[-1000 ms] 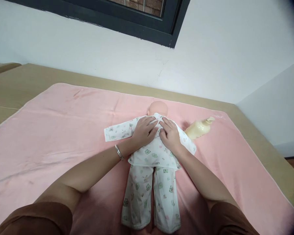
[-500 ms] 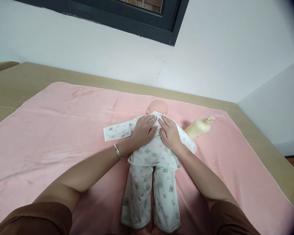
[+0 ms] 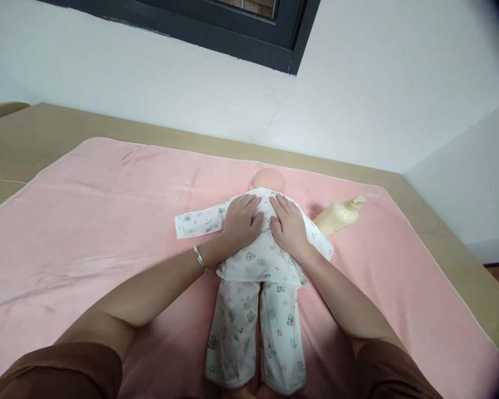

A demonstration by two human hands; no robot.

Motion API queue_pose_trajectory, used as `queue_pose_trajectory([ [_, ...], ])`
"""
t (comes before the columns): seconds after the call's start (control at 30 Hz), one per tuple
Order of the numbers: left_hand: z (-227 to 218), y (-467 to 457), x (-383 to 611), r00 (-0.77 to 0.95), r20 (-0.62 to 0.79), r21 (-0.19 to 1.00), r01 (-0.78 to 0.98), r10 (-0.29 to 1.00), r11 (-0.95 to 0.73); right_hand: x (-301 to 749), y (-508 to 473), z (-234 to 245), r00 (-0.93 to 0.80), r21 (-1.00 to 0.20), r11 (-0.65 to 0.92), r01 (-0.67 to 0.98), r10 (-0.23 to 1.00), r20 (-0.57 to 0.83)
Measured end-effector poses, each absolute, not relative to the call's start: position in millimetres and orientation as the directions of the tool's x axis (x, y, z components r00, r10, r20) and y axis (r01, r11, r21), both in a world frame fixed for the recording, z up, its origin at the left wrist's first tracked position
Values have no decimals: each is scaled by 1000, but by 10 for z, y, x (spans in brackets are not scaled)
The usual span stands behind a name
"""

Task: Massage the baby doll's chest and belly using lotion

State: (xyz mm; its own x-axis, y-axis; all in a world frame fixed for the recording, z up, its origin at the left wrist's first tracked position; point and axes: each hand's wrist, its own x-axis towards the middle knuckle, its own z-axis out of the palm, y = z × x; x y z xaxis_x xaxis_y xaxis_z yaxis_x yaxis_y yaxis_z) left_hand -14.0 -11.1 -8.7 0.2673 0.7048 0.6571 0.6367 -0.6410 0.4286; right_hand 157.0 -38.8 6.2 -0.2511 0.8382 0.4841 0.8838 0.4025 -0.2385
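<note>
A baby doll [image 3: 268,178] lies on its back on a pink blanket [image 3: 108,221], dressed in a white printed top [image 3: 258,260] and matching trousers [image 3: 253,343]. My left hand [image 3: 241,221] lies flat on the left side of the doll's chest, fingers stretched out toward the collar. My right hand [image 3: 289,224] rests flat on the right side of the chest, fingers likewise extended. The two hands sit side by side, almost touching. A silver bracelet [image 3: 200,259] circles my left wrist.
A cream-coloured bottle [image 3: 340,214] lies on its side on the blanket just right of the doll. The blanket covers a tan surface [image 3: 33,133] that meets a white wall, with a dark window frame [image 3: 233,27] above.
Both hands have slid slightly apart and flattened on the doll's chest; before, the fingertips were bunched at the collar.
</note>
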Motion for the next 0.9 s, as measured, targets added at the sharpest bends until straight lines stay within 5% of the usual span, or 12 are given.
queue_pose_trajectory([
  [0.1,-89,-70,-136,330,656,411,599,679,-687,1600,-366,59,-310,-208,443,872,829,465],
  [0.4,-107,-144,-154,243,756,391,576,608,-717,1555,-453,-68,-120,-284,483,829,648,752],
  [0.73,-110,-76,-131,253,619,488,617,744,-617,1603,-386,39,-289,-245,433,867,840,459],
  [0.9,-131,-61,-129,237,594,527,607,768,-595,1626,-364,9,-260,-296,430,853,841,474],
])
